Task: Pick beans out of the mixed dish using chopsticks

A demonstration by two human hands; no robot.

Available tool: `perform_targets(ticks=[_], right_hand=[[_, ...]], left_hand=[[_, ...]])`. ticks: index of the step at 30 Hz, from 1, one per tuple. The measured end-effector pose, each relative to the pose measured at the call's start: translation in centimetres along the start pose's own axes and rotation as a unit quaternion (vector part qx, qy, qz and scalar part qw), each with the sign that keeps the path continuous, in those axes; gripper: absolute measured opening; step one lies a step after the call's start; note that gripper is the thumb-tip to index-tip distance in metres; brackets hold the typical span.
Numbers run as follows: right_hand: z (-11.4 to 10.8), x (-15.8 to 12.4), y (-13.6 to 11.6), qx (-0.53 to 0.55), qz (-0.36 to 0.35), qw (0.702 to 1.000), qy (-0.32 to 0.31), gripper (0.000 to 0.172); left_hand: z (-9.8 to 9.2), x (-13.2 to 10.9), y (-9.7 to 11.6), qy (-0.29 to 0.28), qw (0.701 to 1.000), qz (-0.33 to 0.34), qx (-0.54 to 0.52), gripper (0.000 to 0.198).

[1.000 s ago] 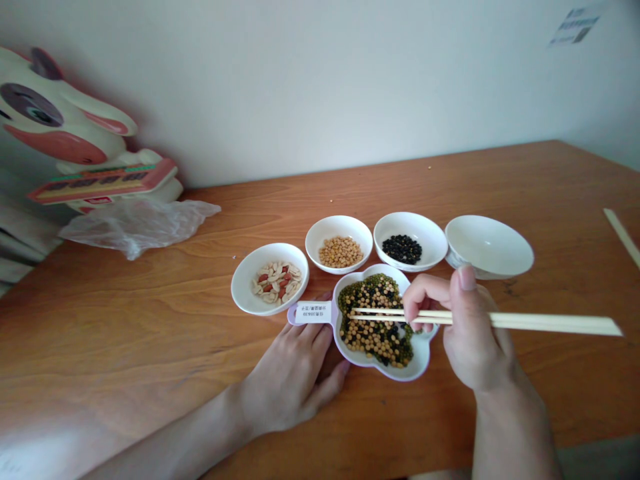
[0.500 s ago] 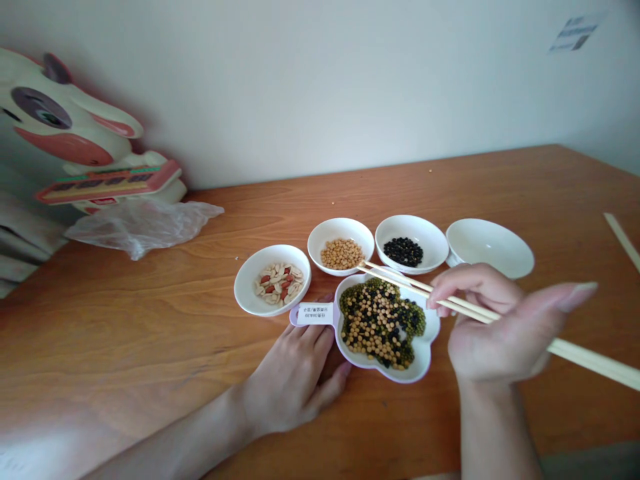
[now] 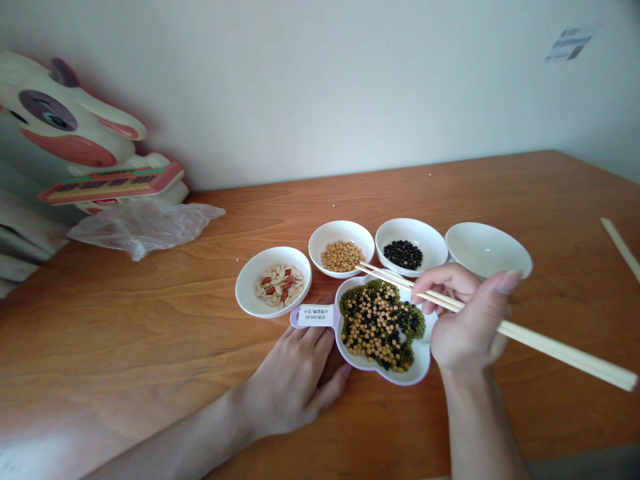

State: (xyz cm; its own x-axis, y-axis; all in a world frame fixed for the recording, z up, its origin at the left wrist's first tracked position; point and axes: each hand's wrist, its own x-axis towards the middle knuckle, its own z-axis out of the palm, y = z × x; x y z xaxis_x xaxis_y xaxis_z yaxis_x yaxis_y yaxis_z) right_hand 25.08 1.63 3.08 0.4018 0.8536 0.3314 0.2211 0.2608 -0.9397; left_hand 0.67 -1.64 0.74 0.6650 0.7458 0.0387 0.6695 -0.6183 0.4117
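In my right hand [image 3: 470, 313] is a pair of pale wooden chopsticks [image 3: 540, 341], slanting leftward. Their tips meet the near right rim of a white bowl [image 3: 320, 247] of yellow soybeans [image 3: 343, 256]; I cannot tell whether a bean is between them. Below the tips is a white, purple-edged dish [image 3: 405, 380] holding mixed green, black and yellow beans [image 3: 380, 320]. My left hand [image 3: 295, 373] lies palm down, fingers stretched out beneath the dish's labelled handle [image 3: 315, 316], thumb apart. Its fingertips are mostly hidden.
Beside the soybeans stand a bowl [image 3: 250, 267] of peanuts, a bowl [image 3: 430, 233] of black beans and an empty bowl [image 3: 490, 247]. A cow-shaped toy keyboard [image 3: 115, 180] and clear plastic bag [image 3: 145, 227] are at back left. A pale stick [image 3: 620, 247] lies far right.
My right hand has shifted left and its thumb has come down closer to the chopsticks. The tips have moved slightly left along the soybean bowl's rim. My left hand stays put.
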Motion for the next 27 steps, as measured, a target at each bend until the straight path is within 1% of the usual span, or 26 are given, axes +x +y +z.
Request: perform_targets(ticks=[6, 13, 15, 17, 24, 27], right_hand=[[-0.2, 0.2, -0.1, 0.008, 0.005, 1.0, -0.003, 0.089], [-1.1, 0.6, -0.5, 0.023, 0.002, 0.999, -0.035, 0.092], [-1.4, 0.6, -0.6, 0.024, 0.0, 0.998, -0.057, 0.092], [-1.6, 0.5, -0.7, 0.025, 0.001, 0.995, -0.093, 0.092], [-1.5, -0.3, -0.3, 0.027, 0.045, 0.976, -0.213, 0.089], [-1.4, -0.4, 0.1, 0.036, 0.046, 0.97, -0.238, 0.088]], left_hand=[[0.0, -0.1, 0.0, 0.009, 1.0, 0.007, 0.006, 0.028], [0.1, -0.2, -0.1, 0.011, 1.0, 0.006, 0.004, 0.026], [0.0, -0.1, -0.1, 0.006, 1.0, 0.005, 0.002, 0.026], [0.0, 0.0, 0.0, 0.002, 1.0, 0.004, -0.001, 0.025], [0.0, 0.0, 0.0, 0.004, 1.0, 0.003, -0.003, 0.025], [0.0, -0.1, 0.0, 0.0, 1.0, 0.003, -0.007, 0.026]])
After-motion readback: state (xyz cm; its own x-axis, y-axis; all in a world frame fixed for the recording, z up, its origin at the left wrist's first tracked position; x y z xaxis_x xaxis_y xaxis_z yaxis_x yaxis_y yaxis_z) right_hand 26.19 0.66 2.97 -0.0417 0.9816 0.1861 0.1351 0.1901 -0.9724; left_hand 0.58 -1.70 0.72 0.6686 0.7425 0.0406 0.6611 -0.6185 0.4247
